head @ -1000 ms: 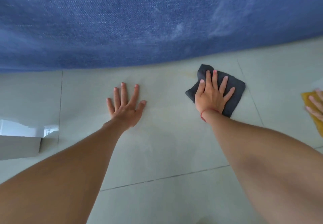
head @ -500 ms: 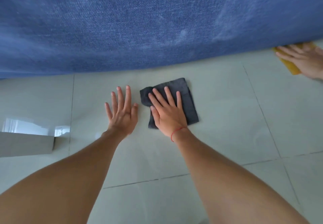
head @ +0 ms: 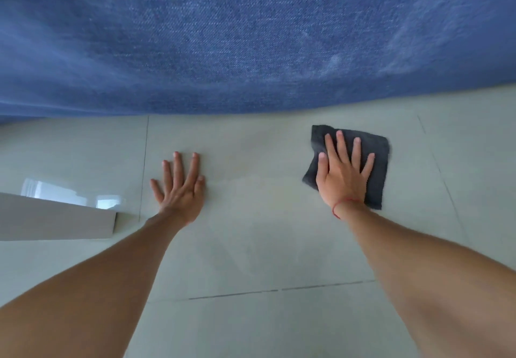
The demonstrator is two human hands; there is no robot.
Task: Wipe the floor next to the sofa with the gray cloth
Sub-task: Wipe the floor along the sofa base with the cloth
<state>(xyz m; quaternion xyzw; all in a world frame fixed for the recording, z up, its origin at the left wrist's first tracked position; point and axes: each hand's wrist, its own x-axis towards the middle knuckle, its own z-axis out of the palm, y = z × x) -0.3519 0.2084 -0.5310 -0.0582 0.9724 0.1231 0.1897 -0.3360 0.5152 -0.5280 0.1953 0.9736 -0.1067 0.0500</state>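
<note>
Right hand (head: 342,179) lies flat on the gray cloth (head: 375,167), fingers (head: 341,145) spread, pressing it to the floor (head: 265,246), not gripping. Cloth sits near the blue sofa (head: 251,36) edge, w/ a strip of bare tile between. Left hand (head: 180,190) is flat on the floor, fingers extended, holding nothing, well apart from the cloth. A pale box (head: 55,218) lies at left.

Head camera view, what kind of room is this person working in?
Probably a living room at home. A blue fabric sofa sits on a pale tiled floor, and the right hand presses a gray cloth flat on the tiles.
</note>
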